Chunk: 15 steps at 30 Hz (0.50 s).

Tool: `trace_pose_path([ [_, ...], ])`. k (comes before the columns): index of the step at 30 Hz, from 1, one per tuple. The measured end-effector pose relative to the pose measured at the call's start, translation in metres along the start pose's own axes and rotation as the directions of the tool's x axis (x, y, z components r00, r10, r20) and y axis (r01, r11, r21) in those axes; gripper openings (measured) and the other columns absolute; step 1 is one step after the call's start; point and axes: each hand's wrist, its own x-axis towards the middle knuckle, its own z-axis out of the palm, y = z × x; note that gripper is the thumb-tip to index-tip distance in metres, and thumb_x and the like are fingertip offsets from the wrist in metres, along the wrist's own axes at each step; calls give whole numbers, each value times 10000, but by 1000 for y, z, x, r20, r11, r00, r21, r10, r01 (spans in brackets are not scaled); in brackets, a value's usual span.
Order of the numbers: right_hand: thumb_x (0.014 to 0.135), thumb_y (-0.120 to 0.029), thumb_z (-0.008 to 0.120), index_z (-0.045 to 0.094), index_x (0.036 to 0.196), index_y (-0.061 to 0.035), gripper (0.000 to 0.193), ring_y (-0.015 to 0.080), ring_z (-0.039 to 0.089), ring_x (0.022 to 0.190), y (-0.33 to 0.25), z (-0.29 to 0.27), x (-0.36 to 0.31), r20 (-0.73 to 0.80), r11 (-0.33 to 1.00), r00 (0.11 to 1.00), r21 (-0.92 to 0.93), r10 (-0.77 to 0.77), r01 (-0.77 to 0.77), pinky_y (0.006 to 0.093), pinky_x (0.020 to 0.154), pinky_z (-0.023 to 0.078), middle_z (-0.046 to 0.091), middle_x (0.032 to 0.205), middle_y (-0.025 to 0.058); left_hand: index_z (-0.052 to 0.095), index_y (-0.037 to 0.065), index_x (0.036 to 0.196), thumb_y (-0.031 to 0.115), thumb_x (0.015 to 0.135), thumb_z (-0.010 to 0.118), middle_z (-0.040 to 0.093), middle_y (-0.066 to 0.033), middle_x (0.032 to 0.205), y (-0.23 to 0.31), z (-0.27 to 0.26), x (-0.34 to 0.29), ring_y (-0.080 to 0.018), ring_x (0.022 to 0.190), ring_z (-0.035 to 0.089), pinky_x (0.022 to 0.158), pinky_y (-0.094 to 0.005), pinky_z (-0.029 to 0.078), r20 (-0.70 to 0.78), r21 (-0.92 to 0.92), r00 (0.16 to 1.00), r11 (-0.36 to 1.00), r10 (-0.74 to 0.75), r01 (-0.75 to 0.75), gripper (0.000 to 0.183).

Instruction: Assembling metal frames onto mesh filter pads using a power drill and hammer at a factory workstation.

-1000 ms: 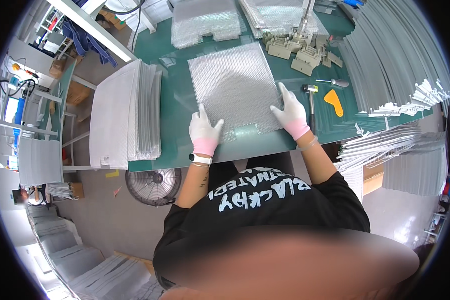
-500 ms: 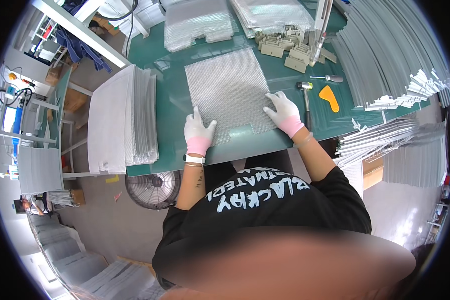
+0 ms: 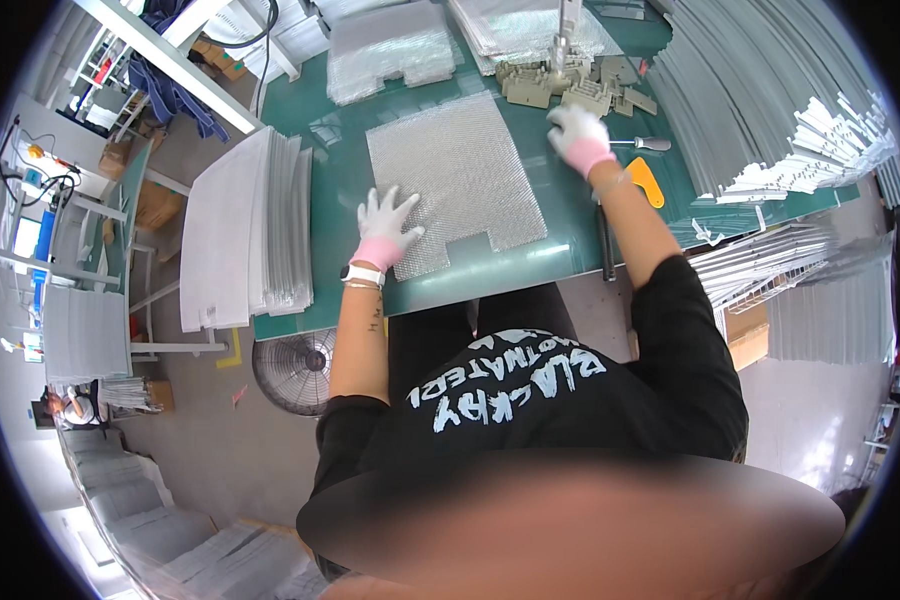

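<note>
Bright, cool, fairly even light fills the view, leaving only soft shadows. Pale glare streaks the glossy green counter (image 3: pixel 340 185), and white reflections shine off the floor (image 3: pixel 820 445) at right; the lower left burns out to white. The right hand (image 3: pixel 578 138) is smeared, the left hand (image 3: pixel 385 228) sharper. A hazy oval covers the lower middle. Straight edges bow toward the black, blue-fringed rim.

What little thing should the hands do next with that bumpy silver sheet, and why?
Maybe the right hand should pick one beige piece from the pile: it is right by the pile's near side, though blur hides whether it touches. The left hand, fingers spread at the sheet's left edge, could steady the sheet.
</note>
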Motion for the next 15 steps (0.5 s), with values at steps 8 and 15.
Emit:
trace_pose_path([
  [8, 774, -269, 728, 541, 1263, -127, 543, 346, 586, 1130, 48, -1, 48, 299, 923, 892, -293, 338, -252, 440, 922, 501, 555, 1280, 149, 497, 218, 1364, 320, 763, 751, 388, -155, 1452, 55, -38, -83, -431, 1390, 254, 1132, -582, 173, -3, -36, 995, 995, -96, 95, 661],
  [15, 822, -293, 670, 605, 1068, -47, 354, 384, 626, 935, -17, -47, -17, 47, 997, 999, 76, -5, 2, 446, 796, 509, 657, 977, 181, 659, 1, 983, 60, 819, 653, 661, -96, 907, 92, 2, -183, -238, 814, 643, 777, -339, 501, -245, -797, 950, 599, -196, -82, 174],
])
